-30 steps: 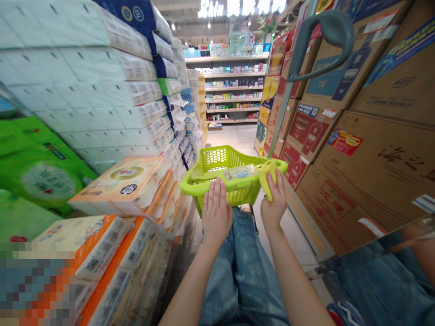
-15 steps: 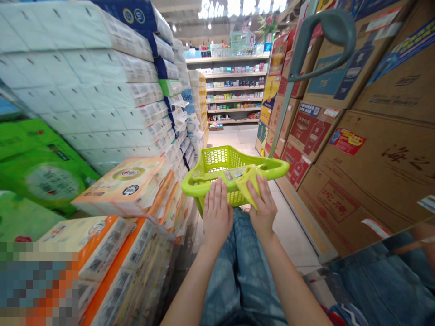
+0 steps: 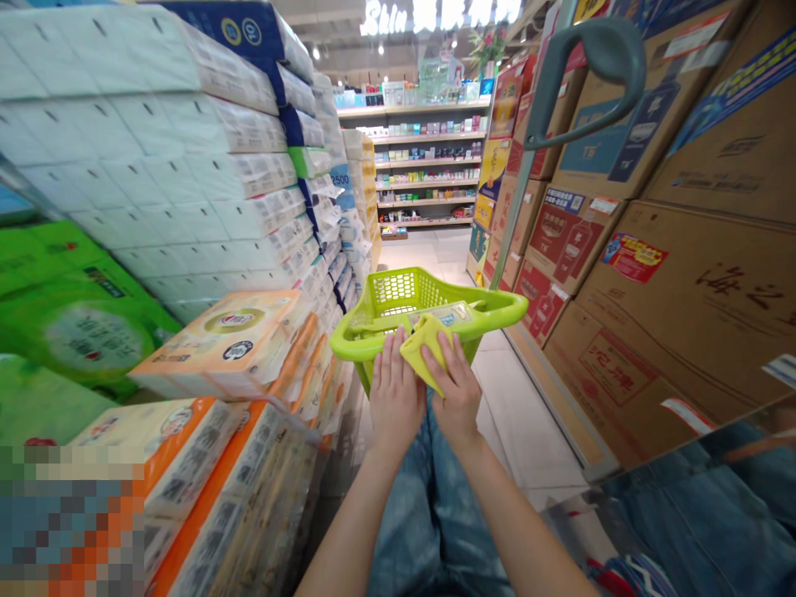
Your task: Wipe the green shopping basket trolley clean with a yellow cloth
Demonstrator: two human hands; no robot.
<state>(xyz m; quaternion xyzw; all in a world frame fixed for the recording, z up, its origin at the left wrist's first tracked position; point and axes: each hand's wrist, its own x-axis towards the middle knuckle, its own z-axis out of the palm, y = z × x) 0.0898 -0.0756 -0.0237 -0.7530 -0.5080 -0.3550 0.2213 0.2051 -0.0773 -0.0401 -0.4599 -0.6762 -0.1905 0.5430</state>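
A lime-green shopping basket (image 3: 507, 312) with a perforated wall stands in front of my knees. My left hand (image 3: 396, 396) rests against its near rim, its fingers stretched out flat; the thumb is mostly hidden. A folded yellow cloth (image 3: 429, 342) is under the fingers of my right hand (image 3: 458, 388), which presses it on the middle of that rim, right beside my left fingertips. Just behind the cloth, a clear-covered label strip (image 3: 457, 313) lies along the basket. Rising from the basket's right side is a long pole with a grey pull handle (image 3: 635, 70).
Tissue packs (image 3: 236, 332) are stacked close on my left. Cardboard cartons (image 3: 702, 315) form a wall on the right, above a low ledge. The tiled aisle floor (image 3: 429, 245) runs ahead to shelves (image 3: 429, 162) of small products.
My right hand has slid left along the basket rim with the yellow cloth, closing in on my left hand. More of the rim's right part shows. My left hand stays in place.
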